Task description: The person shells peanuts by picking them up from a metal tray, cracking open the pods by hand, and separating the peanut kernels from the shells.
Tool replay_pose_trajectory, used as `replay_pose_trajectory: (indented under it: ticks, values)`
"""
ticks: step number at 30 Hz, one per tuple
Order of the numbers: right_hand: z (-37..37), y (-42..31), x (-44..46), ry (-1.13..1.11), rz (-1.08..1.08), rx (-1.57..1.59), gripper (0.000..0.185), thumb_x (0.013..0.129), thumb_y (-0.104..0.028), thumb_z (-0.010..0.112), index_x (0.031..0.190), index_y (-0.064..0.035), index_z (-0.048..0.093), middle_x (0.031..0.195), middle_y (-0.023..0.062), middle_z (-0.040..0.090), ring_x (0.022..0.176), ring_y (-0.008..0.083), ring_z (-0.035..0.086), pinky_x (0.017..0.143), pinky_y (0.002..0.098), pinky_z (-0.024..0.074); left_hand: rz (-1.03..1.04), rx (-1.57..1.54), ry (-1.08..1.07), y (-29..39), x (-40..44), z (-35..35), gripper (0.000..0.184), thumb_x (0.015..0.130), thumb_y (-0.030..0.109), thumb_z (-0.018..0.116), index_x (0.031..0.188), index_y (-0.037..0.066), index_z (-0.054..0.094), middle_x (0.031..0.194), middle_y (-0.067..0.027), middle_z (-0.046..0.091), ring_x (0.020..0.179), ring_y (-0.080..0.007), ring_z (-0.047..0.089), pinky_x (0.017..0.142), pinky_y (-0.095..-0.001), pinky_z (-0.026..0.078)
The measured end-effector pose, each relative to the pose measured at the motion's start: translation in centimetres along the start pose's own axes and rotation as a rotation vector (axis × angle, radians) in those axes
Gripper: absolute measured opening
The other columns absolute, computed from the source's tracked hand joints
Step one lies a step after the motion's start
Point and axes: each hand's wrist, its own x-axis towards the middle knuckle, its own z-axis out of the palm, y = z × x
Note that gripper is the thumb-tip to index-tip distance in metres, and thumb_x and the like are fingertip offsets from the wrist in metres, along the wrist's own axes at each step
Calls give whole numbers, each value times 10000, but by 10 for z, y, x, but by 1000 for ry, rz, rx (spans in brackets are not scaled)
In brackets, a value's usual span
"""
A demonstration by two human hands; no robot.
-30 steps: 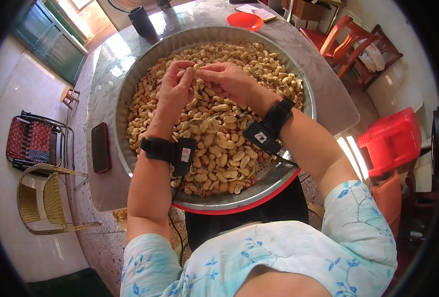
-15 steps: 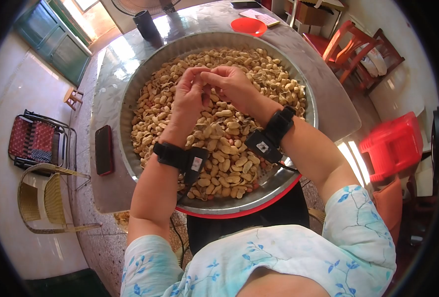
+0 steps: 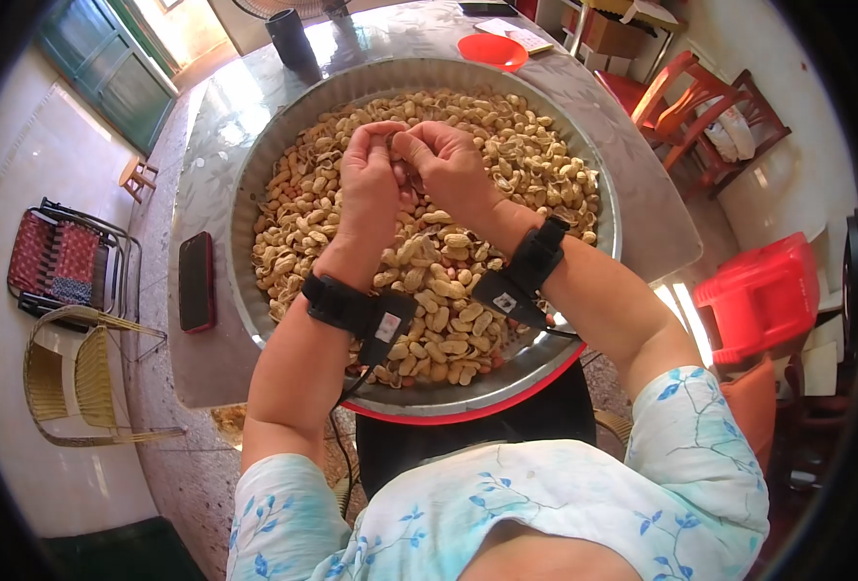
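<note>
My left hand [image 3: 369,184] and my right hand [image 3: 448,167] meet over a wide metal basin [image 3: 247,208]. Their fingertips are pinched together on a small peanut [image 3: 402,165], mostly hidden by the fingers. Both thumbs press in from the near side. Beneath them lies a broad heap of unshelled peanuts [image 3: 438,300], with reddish kernels and broken shells mixed in. Each wrist wears a black strap with a small box.
The basin stands at the front of a grey table [image 3: 211,373], over a red rim. Around it are a phone [image 3: 196,281], a dark cup [image 3: 290,41] and a red plate [image 3: 493,52]. A red plastic stool [image 3: 758,295] and wooden chairs [image 3: 685,102] stand to the right.
The hands stay together over the peanuts, their fingers slightly shifted, with a bit more of the small piece showing between them. The view has tilted slightly.
</note>
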Motion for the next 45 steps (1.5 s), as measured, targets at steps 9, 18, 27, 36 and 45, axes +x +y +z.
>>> replay_pose_trajectory:
  ticks: [9,18,27,36,45]
  values:
    - [-25,-10,12,-125,98,-41,139,853,-168,524,812,-51,586,632,-22,511,464,26,398,397,164,305,46,-49,-44,9,18,-30,162,919,151,391,987,74,516,598,4,473,412,-57,389,355,-172,302]
    - [-46,-10,16,-119,4,-815,249,743,-257,565,718,-16,620,610,39,562,595,108,534,565,258,439,505,1106,133,4,28,-54,195,908,143,402,947,31,557,587,3,519,520,-77,501,481,-222,404]
    - [-49,-9,17,-133,287,-301,272,778,-237,584,564,-71,556,501,-38,461,425,38,399,388,185,297,-235,-599,-60,16,28,-61,195,885,200,455,843,41,560,635,-48,491,429,-83,379,391,-178,295]
    - [-49,-7,17,-83,447,-136,134,774,-173,555,674,-87,528,597,-10,504,438,43,405,353,177,265,155,1461,-147,-7,17,-40,299,744,301,643,831,18,598,754,-123,611,656,-197,592,583,-319,468]
    - [-47,3,16,-211,303,-381,123,754,-164,606,740,-51,559,666,17,553,510,68,463,429,207,358,-274,12,-36,15,27,-55,134,794,171,545,833,43,551,775,-94,604,539,-151,504,455,-231,409]
